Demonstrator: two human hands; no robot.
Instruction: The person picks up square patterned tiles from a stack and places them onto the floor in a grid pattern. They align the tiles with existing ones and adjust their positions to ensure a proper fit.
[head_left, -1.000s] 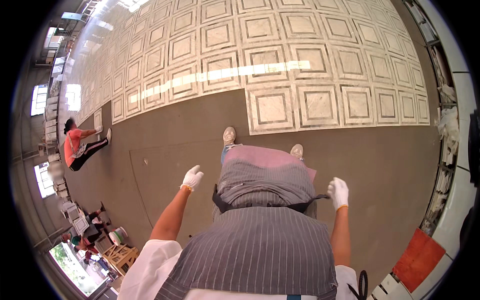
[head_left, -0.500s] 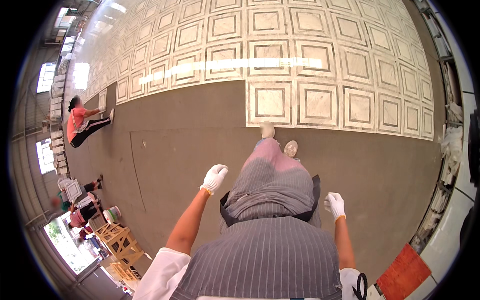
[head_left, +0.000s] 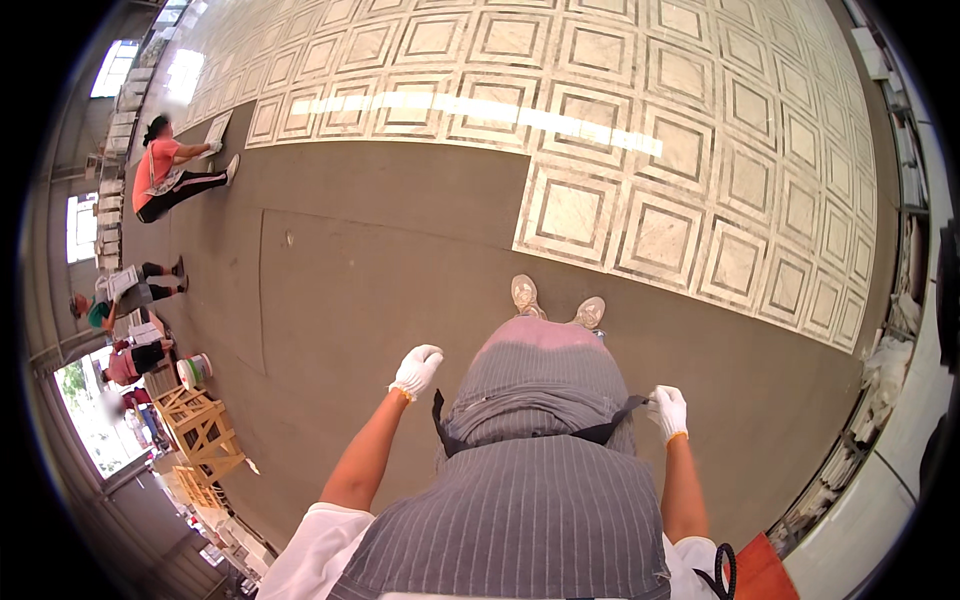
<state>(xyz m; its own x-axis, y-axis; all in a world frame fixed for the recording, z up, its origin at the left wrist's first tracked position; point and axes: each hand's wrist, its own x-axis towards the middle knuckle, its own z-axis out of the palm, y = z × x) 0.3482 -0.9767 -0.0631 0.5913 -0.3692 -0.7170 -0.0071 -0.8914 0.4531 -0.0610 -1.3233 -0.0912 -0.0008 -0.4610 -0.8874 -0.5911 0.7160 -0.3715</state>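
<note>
My left hand [head_left: 416, 371], in a white glove with an orange-yellow cuff, hangs beside my body with its fingers curled together and nothing seen in it. On the other side my right hand [head_left: 668, 411], gloved the same way, is closed, and no held thing shows. The black apron strap [head_left: 627, 412] ends right against its fingers in the view; I cannot tell whether they touch. Between my hands is my grey striped apron [head_left: 520, 510]. Ahead of my shoes, square marble tiles [head_left: 565, 212] with dark inlaid frames cover the floor in rows.
Bare grey-brown floor [head_left: 370, 250] borders the stepped tile edge. At far left, a crouching person [head_left: 155, 180] handles a framed tile [head_left: 217, 131]; others carry tiles behind. A white bucket [head_left: 195, 370] and wooden frames [head_left: 205, 430] stand there. An orange-red panel [head_left: 760, 570] lies lower right.
The view has turned somewhat, and the tile edge now slants down to the right. My feet stand nearer my body in view, side by side. Both hands remain curled.
</note>
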